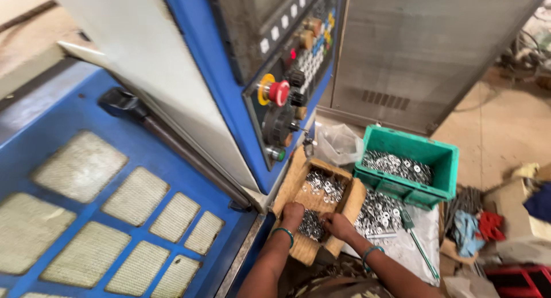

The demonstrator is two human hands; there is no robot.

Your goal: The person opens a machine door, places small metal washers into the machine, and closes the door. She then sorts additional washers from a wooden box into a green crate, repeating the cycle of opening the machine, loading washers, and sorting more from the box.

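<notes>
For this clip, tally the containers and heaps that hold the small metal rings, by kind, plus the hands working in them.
Wooden tray: 1
Green plastic crate: 1
Loose heap of rings on the plastic sheet: 1
Hands in the tray: 2, the left hand and the right hand, both on the near pile of rings
Total: 5

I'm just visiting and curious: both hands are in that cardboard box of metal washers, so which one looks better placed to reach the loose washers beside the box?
Probably the right hand. It sits at the cardboard box edge nearest the loose washers on the plastic sheet, while the left hand is on the machine side.
</notes>
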